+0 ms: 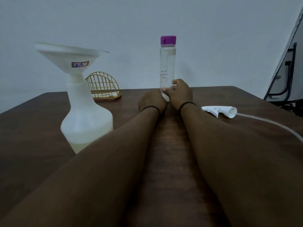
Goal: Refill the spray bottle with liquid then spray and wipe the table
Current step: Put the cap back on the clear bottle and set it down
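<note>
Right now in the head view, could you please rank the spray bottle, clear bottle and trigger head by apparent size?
1. spray bottle, though nearest the camera
2. clear bottle
3. trigger head

dim, bluish, underexposed light with no clear source; shadows are soft and faint. the dark surface (49,128) shows a weak sheen. wide-angle bending at the edges, and slightly soft detail throughout.

Before us, a dark wooden surface (170,161) bears a funnel-topped spray bottle (85,122), gold wire rack (103,87), purple-capped clear bottle (167,66) and detached sprayer head (219,110).
</note>
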